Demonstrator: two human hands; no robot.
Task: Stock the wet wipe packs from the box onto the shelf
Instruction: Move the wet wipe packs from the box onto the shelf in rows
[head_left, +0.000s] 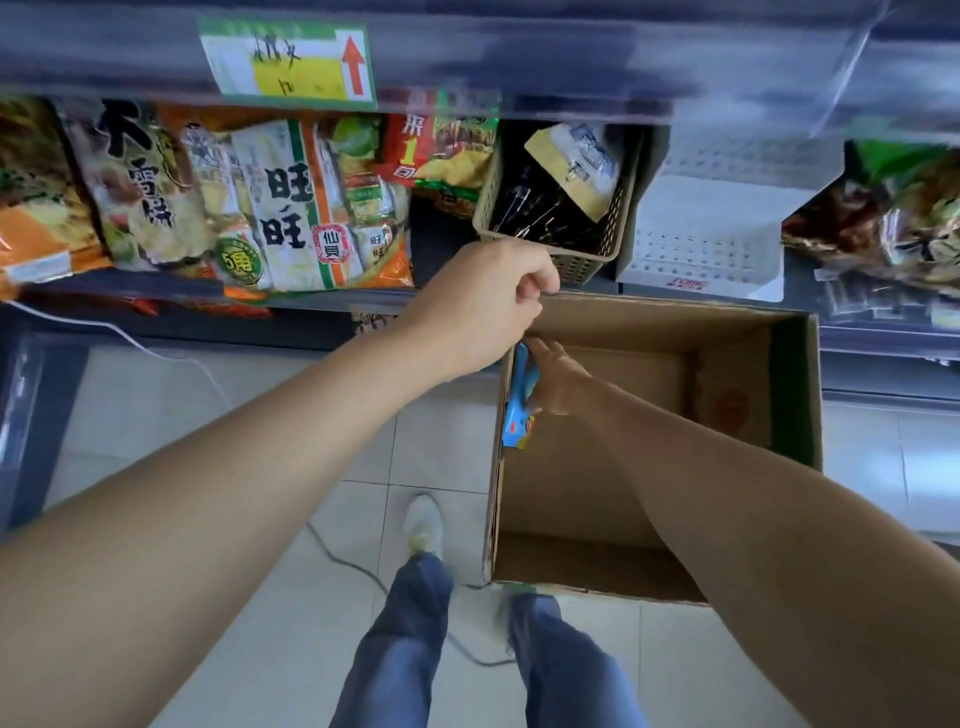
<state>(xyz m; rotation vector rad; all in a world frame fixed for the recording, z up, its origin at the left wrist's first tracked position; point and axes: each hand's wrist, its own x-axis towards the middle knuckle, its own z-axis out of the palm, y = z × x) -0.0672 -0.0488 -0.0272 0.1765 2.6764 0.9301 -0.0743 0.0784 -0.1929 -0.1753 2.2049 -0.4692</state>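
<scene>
Wet wipe pack (519, 421): blue, on edge against left inner wall of box (675, 317).
Right hand (558, 382) down in box, fingers and thumb pinching pack.
Left hand (483, 306) curled over box rim at far-left corner.
Risk: thin pack slips from pinch or snags on rim during lift; box tips if rim grip loosens.
Box contents visible: this one pack.
Basket (563, 208) on shelf (701, 239) holds dark packets.
</scene>
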